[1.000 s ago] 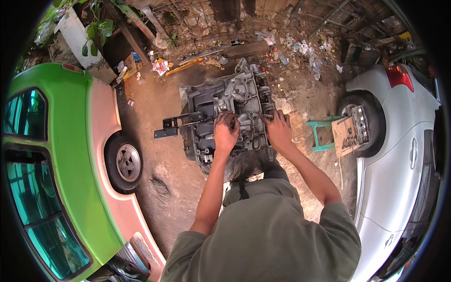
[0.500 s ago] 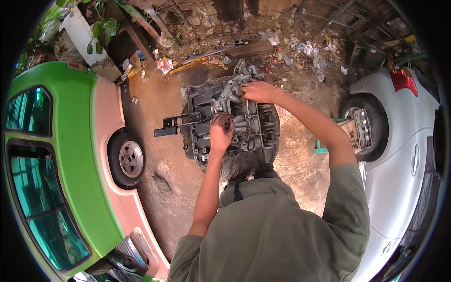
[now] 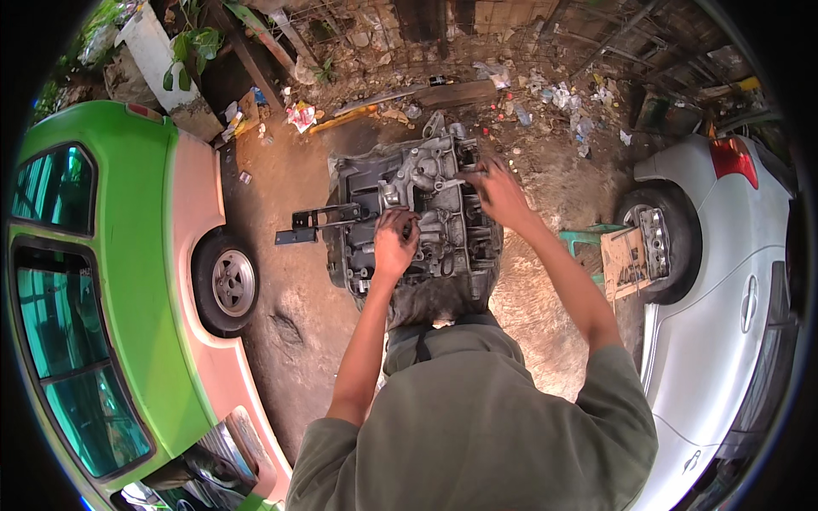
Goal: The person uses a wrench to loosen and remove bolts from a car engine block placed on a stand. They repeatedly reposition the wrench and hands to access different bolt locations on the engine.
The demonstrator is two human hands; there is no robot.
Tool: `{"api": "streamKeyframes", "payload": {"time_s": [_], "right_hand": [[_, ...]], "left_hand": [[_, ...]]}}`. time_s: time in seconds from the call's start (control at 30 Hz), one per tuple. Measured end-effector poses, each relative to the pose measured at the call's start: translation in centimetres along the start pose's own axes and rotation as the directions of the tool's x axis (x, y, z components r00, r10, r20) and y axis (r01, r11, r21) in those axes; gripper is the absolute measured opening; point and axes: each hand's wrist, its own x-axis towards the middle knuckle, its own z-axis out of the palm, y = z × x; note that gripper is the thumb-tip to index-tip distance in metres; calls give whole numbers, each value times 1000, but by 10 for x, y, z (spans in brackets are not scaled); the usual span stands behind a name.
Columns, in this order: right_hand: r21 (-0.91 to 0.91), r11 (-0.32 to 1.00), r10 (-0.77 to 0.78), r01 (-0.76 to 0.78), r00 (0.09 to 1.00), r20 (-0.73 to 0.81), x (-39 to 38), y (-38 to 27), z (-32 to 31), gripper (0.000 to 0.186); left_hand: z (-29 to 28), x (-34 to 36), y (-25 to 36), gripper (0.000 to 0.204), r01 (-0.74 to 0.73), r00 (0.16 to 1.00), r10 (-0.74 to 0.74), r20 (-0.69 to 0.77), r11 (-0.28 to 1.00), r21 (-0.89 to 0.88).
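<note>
A grey, greasy engine block [image 3: 439, 223] with many cast metal parts lies on the ground in front of me. My left hand [image 3: 395, 242] rests on its middle, fingers curled in; whatever they hold is hidden. At the block's upper right is my right hand [image 3: 503, 194], fingers bent and drawn together near the edge. A short, light metal piece [image 3: 448, 182] shows by its fingertips; I cannot tell if it is held or part of the block. A black metal bracket [image 3: 317, 221] sticks out from the block's left side.
A green and pink vehicle [image 3: 145, 255] stands at left, a silver car [image 3: 724, 264] at right. Beside the silver car's wheel, a green stool [image 3: 588, 242] bears a cardboard piece [image 3: 620, 260] and a metal part [image 3: 654, 243]. Litter [image 3: 571, 98] and a wooden plank [image 3: 456, 94] lie beyond.
My right hand has moved back and to the right, off the block's upper middle to its edge. My left hand stays at about the same place on the block.
</note>
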Motion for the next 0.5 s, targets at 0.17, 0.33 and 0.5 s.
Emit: {"api": "streamKeyframes", "payload": {"time_s": [0.17,0.33,0.5], "right_hand": [[-42,989,142,-143,990,-29,-50,-28,23,68],[-140,959,232,-248,965,-124,-82,-60,52,72],[-147,927,322,-346,933,-162,-85,-78,68,76]], "left_hand": [[-4,-3,-2,11,-74,994,71,81,997,31],[-10,-7,-4,11,-133,981,134,143,991,-17],[-14,-11,-3,14,-148,977,154,146,988,-52]]}}
